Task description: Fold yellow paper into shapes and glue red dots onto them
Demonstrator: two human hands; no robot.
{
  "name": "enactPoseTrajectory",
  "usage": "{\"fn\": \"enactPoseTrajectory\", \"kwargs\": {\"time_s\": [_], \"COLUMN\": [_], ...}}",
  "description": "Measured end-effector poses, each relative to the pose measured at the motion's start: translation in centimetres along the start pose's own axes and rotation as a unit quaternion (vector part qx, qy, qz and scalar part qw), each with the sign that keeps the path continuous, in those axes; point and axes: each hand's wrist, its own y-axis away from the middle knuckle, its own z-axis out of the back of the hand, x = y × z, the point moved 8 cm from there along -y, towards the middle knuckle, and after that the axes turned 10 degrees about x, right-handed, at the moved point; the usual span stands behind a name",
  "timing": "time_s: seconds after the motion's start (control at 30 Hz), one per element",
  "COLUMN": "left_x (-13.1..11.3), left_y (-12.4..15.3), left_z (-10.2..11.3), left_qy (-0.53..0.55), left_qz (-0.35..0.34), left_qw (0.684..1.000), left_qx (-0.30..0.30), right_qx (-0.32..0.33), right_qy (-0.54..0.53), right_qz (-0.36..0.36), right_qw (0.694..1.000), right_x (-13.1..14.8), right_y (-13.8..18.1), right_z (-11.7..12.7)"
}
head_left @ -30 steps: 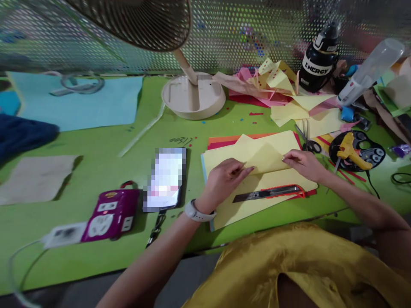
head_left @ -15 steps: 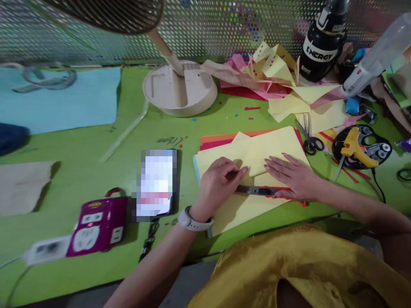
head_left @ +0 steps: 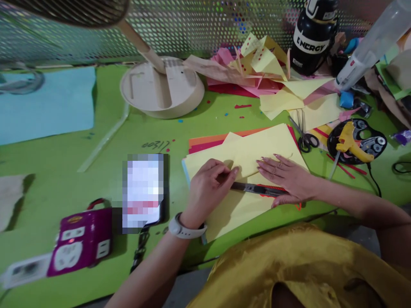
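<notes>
A folded sheet of yellow paper (head_left: 257,147) lies on top of a stack of coloured paper, its folded edge facing me. My left hand (head_left: 210,184) is closed, thumb and forefinger pinched together at the left end of that edge. My right hand (head_left: 285,175) lies flat on the sheet's right part, fingers stretched out and pressing down. Just below the fold rests a utility knife (head_left: 253,188) with a dark blade end and a red-edged handle. My right thumb and palm partly cover its handle.
Left of the stack are a phone (head_left: 144,188) and a purple power socket (head_left: 81,241). Scissors (head_left: 305,139) and a yellow glue gun (head_left: 351,141) lie to the right. Behind stand a lamp base (head_left: 189,96), paper scraps (head_left: 266,60) and a black bottle (head_left: 310,51).
The camera view has turned slightly, so everything sits further left in the picture. Both hands keep nearly the same places on the yellow paper, and the knife stays put.
</notes>
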Motion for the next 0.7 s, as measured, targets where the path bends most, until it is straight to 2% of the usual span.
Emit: {"fn": "enactPoseTrajectory", "kwargs": {"time_s": [0.27, 0.57, 0.63, 0.7], "left_x": [-0.3, 0.1, 0.2, 0.3], "left_y": [0.2, 0.0, 0.0, -0.1], "left_z": [0.4, 0.2, 0.2, 0.2], "left_qy": [0.039, 0.031, 0.027, 0.03], "left_qz": [-0.01, 0.003, 0.008, 0.011], "left_qw": [0.999, 1.0, 1.0, 1.0], "left_qx": [0.001, -0.002, -0.005, -0.004], "right_qx": [-0.014, -0.054, -0.048, -0.009], "right_qy": [0.042, 0.093, 0.082, 0.067], "right_qz": [-0.005, 0.001, 0.001, -0.004], "right_qw": [0.999, 0.994, 0.996, 0.998], "right_x": [1.1, 2.4, 2.5, 2.6], "right_y": [0.3, 0.7, 0.6, 0.4], "right_z": [0.7, 1.2, 1.7, 2.0]}}
